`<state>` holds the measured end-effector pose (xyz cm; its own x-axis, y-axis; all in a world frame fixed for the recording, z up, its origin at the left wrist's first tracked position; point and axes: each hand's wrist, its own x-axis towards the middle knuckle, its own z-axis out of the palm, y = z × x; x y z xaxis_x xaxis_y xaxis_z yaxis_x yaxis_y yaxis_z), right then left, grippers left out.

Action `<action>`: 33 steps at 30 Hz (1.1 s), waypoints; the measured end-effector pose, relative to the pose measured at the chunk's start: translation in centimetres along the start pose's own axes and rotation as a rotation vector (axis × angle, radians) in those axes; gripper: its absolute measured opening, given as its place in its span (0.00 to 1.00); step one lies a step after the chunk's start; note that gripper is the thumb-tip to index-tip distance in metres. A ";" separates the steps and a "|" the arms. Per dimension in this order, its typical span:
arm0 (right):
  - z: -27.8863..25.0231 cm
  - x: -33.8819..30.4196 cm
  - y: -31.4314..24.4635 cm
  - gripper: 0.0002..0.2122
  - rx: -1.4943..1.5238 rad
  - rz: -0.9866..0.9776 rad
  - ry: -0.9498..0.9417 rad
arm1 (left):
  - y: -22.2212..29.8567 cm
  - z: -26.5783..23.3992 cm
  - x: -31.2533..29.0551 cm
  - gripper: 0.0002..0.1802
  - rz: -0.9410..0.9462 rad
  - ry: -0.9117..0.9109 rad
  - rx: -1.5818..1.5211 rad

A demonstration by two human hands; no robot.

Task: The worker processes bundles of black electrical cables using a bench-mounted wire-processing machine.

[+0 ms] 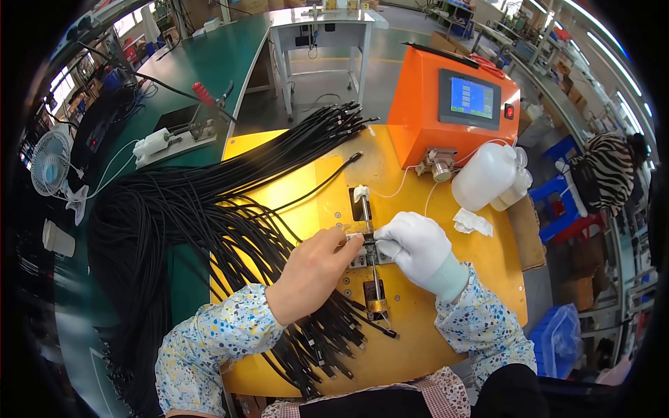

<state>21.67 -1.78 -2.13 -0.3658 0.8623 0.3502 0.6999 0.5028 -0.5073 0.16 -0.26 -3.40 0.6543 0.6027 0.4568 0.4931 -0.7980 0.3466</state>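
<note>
My bare left hand (315,268) is closed, with thumb and fingertips pinched at the metal fixture (371,258) mounted on the yellow worktop. From the other side, my white-gloved right hand (420,252) reaches in, its fingers also pinched together. The fingertips of both hands nearly meet over a small dark part at the fixture. What each one grips is too small and hidden to name. Left of my hands lies a thick bundle of black cables (160,202), its connector ends (327,348) fanned out under my left forearm. One cable end (354,158) lies apart, beyond the hands.
An orange machine (414,97) with a screen stands at the far right of the yellow worktop (481,279). Beside it are a white plastic bottle (481,177) and crumpled tissue (474,221). A red-handled clamp (203,95) sits on the green table (209,59).
</note>
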 end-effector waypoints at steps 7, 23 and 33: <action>-1.0 3.3 1.8 0.03 -0.145 0.022 -0.033 | 0.3 0.4 -0.5 0.20 0.093 -0.083 0.330; 2.4 16.1 5.1 0.08 -0.919 -0.094 -0.368 | 0.2 0.5 -0.6 0.20 0.108 -0.064 0.317; -3.7 5.9 0.7 0.09 -0.498 -0.281 0.250 | -0.4 -0.1 0.2 0.19 -0.031 -0.053 0.171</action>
<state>22.31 3.48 2.53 -0.4652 0.6307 0.6211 0.8217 0.5687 0.0380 0.02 0.21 -3.39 0.6646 0.6295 0.4025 0.6008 -0.7705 0.2130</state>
